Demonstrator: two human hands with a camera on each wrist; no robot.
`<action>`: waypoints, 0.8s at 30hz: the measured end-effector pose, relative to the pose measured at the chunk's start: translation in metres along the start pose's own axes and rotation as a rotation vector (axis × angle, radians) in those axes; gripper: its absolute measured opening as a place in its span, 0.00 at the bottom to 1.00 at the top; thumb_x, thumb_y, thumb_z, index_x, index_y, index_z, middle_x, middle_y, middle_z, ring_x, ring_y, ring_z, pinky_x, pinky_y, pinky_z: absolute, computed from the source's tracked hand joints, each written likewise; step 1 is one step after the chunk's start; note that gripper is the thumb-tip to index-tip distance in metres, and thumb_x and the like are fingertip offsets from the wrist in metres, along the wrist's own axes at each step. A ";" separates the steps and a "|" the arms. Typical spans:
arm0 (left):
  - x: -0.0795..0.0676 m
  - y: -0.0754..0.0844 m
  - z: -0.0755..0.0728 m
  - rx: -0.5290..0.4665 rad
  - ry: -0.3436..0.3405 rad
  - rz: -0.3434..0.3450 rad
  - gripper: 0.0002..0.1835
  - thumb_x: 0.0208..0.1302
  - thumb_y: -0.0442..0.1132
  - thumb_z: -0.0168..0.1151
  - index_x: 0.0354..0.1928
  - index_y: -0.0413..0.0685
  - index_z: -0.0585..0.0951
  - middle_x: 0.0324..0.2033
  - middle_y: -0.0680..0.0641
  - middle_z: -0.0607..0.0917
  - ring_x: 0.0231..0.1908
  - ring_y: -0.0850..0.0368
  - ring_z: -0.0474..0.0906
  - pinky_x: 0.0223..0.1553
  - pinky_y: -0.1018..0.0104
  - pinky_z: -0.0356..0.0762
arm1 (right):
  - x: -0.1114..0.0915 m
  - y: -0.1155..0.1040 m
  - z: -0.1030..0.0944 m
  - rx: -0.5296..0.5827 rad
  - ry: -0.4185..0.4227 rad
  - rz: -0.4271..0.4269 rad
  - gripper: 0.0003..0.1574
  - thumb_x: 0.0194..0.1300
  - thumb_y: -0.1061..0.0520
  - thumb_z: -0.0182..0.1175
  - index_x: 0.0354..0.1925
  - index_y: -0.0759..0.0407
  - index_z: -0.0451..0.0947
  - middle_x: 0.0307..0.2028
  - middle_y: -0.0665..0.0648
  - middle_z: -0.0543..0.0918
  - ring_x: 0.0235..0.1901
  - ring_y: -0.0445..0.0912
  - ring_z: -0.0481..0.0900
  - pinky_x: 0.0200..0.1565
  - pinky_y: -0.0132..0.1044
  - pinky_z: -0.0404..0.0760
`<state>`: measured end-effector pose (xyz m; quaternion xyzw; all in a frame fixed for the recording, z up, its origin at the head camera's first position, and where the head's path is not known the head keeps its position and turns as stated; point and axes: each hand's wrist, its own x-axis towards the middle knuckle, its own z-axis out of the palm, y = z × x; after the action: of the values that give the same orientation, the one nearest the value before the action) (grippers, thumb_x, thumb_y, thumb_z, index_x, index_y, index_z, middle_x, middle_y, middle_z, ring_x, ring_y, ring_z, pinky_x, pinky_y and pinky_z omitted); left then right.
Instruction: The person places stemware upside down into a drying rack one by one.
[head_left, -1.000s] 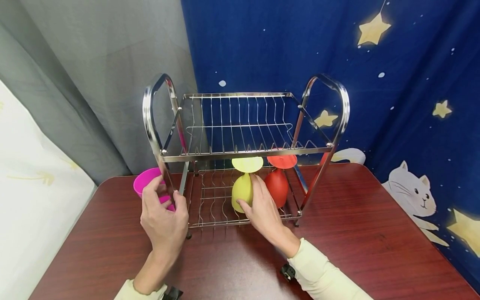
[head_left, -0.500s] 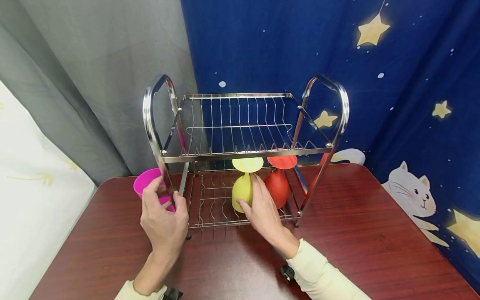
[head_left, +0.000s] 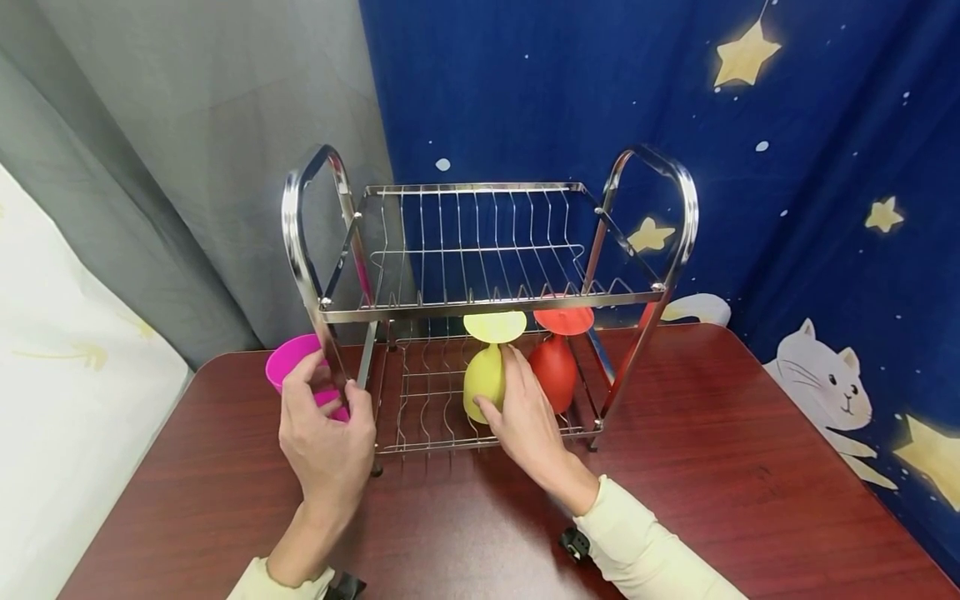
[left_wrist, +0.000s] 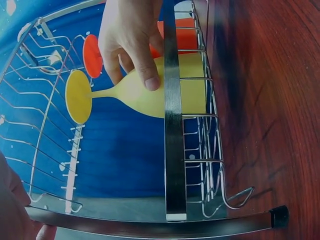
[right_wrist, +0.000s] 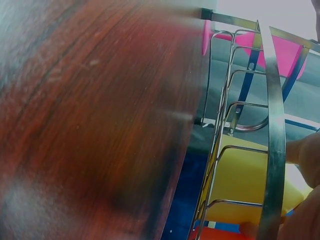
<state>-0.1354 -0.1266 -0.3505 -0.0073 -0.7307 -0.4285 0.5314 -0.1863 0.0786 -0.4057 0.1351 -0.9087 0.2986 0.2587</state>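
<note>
My right hand grips a yellow plastic goblet by its bowl, thumb on the near side. The goblet stands upside down, foot upward, on the lower tier of a two-tier chrome dish rack. Just right of it, partly behind my fingers, a red goblet is also inverted. In the left wrist view, the yellow goblet sits behind the rack's front rail. My left hand holds the rack's left front post between thumb and fingers. Beyond that hand is a magenta cup, partly hidden.
The rack stands on a reddish-brown wooden table. Its upper tier is bare wire above the goblets. Behind hang a grey curtain and a blue curtain with stars.
Both hands, the goblets and the rack keep their places; only a very slight shift of the head view shows.
</note>
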 end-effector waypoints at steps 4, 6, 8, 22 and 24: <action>0.000 0.001 0.000 -0.033 0.004 -0.008 0.23 0.53 0.23 0.62 0.54 0.32 0.77 0.42 0.35 0.82 0.40 0.56 0.78 0.39 0.84 0.74 | 0.000 -0.001 -0.001 -0.001 0.003 -0.002 0.50 0.53 0.53 0.74 0.68 0.64 0.61 0.63 0.64 0.71 0.60 0.55 0.73 0.61 0.50 0.74; 0.001 0.003 0.000 -0.043 0.012 -0.008 0.23 0.52 0.21 0.62 0.53 0.31 0.77 0.41 0.34 0.81 0.38 0.56 0.78 0.39 0.85 0.75 | 0.000 -0.001 -0.001 0.000 0.007 -0.006 0.50 0.53 0.53 0.73 0.68 0.65 0.61 0.63 0.64 0.71 0.61 0.55 0.73 0.61 0.49 0.74; 0.002 0.008 -0.001 -0.048 0.020 -0.006 0.22 0.51 0.19 0.61 0.52 0.29 0.77 0.40 0.33 0.81 0.37 0.55 0.77 0.38 0.85 0.74 | -0.001 -0.002 -0.002 0.004 0.013 -0.010 0.50 0.53 0.53 0.73 0.68 0.65 0.61 0.63 0.64 0.71 0.61 0.55 0.73 0.61 0.49 0.73; 0.000 0.000 0.000 -0.056 0.045 0.005 0.22 0.52 0.22 0.62 0.52 0.33 0.79 0.39 0.37 0.82 0.37 0.60 0.77 0.37 0.84 0.76 | -0.001 -0.006 -0.012 0.033 0.032 -0.010 0.48 0.54 0.54 0.72 0.68 0.64 0.63 0.63 0.63 0.71 0.63 0.53 0.71 0.63 0.48 0.72; 0.001 0.000 0.000 -0.055 0.044 0.008 0.22 0.52 0.23 0.61 0.52 0.34 0.79 0.39 0.37 0.82 0.37 0.60 0.77 0.37 0.83 0.76 | -0.001 -0.006 -0.013 0.034 0.032 -0.013 0.48 0.54 0.54 0.72 0.67 0.65 0.63 0.64 0.63 0.71 0.63 0.54 0.70 0.63 0.48 0.71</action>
<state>-0.1354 -0.1274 -0.3501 -0.0154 -0.7069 -0.4463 0.5485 -0.1781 0.0818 -0.3942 0.1405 -0.8982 0.3147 0.2727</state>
